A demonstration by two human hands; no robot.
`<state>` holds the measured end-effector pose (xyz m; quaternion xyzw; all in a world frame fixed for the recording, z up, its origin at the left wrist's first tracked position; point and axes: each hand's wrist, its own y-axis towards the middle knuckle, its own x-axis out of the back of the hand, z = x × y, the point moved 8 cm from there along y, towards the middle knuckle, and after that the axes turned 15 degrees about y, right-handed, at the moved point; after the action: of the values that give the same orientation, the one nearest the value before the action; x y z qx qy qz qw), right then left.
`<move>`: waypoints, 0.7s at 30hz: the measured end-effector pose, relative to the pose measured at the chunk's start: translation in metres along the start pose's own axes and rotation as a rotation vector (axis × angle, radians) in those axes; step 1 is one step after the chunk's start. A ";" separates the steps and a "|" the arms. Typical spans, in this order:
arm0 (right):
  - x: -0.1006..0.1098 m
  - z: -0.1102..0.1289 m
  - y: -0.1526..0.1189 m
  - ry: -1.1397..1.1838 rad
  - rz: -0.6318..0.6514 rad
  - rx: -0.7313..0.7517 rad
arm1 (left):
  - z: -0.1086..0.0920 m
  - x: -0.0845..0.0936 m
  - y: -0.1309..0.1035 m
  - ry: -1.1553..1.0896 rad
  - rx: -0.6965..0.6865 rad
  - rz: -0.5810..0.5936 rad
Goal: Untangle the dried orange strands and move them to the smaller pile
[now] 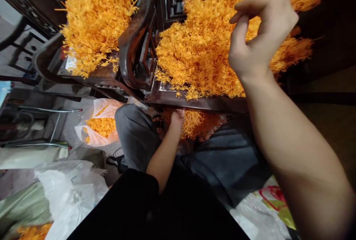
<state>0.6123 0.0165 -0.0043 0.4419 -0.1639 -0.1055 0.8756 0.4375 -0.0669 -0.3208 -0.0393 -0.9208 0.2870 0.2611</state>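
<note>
My right hand (261,29) is raised over a large heap of orange, spiky, many-armed pieces (205,55) on a dark wooden chair seat. Its thumb and forefinger are pressed together; whatever they may pinch is too small to make out. Low between my knees, my left hand (178,117) is beside a smaller cluster of the same orange pieces (191,123), below the seat's front edge. Its fingers look curled, and what they hold is hidden.
A second orange heap (97,21) rests on another carved chair (128,62) to the left. On the floor, a pale plastic bag (80,134) holds more orange pieces. White sacking (72,192) lies at lower left, near a metal-legged folding frame (55,127).
</note>
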 end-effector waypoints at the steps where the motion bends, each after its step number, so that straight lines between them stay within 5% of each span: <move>1: -0.002 -0.002 0.000 0.004 0.008 -0.011 | 0.000 0.006 -0.011 -0.078 0.030 -0.019; 5: -0.018 -0.010 -0.002 0.058 0.039 -0.020 | -0.016 0.063 -0.083 -0.274 0.015 -0.081; 7: -0.031 -0.006 -0.001 0.096 0.033 0.057 | -0.048 0.101 -0.129 -0.443 -0.191 0.075; 9: -0.047 0.003 0.000 0.134 0.041 0.146 | -0.093 0.156 -0.175 -0.388 -0.502 0.189; 11: -0.067 0.019 0.002 0.177 0.074 0.208 | -0.125 0.230 -0.198 -0.124 -0.684 0.000; 14: -0.105 0.050 0.008 0.234 0.160 0.241 | -0.160 0.360 -0.195 0.205 -0.793 -0.709; 16: -0.142 0.072 0.018 0.199 0.278 0.227 | -0.178 0.411 -0.169 0.487 -0.790 -0.995; 18: -0.186 0.086 0.034 0.091 0.423 0.168 | -0.189 0.445 -0.128 0.704 -0.680 -1.115; 21: -0.250 0.087 0.071 -0.058 0.577 0.067 | -0.185 0.466 -0.065 0.902 -0.459 -0.967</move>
<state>0.3514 0.0762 0.0532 0.4025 -0.3111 0.1407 0.8494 0.1346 0.0768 0.0581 0.2056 -0.6742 -0.1073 0.7012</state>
